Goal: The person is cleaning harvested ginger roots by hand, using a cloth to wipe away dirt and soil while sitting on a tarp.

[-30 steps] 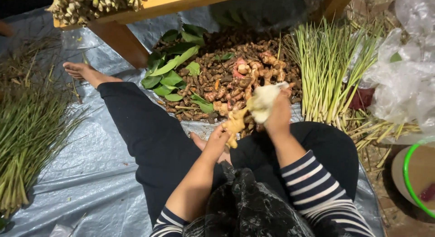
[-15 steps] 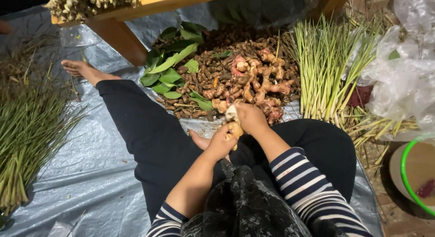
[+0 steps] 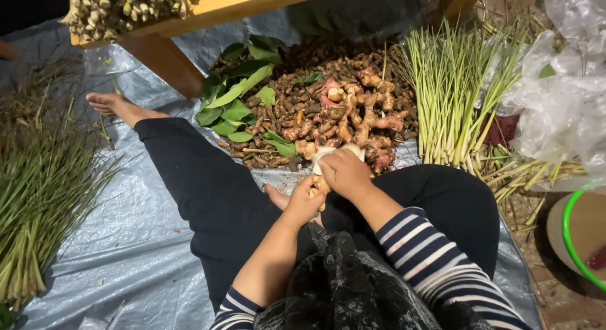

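I sit on a grey plastic sheet (image 3: 126, 241) with my legs in dark trousers. My left hand (image 3: 304, 202) holds a yellowish piece of ginger root (image 3: 322, 185) in front of my lap. My right hand (image 3: 344, 173) is closed over a pale cloth or peel (image 3: 328, 153) and presses it against the same root. Both hands touch each other just in front of a heap of ginger and turmeric roots (image 3: 341, 118).
Green leaves (image 3: 237, 99) lie left of the heap. Lemongrass bundles lie at the right (image 3: 454, 90) and the far left (image 3: 38, 197). A wooden table leg (image 3: 165, 63) stands behind, clear plastic bags (image 3: 562, 96) and a green-rimmed basin (image 3: 577, 241) at the right.
My right hand came down from a raised position with the pale cloth to meet my left hand at the root. The left hand stayed near my lap.
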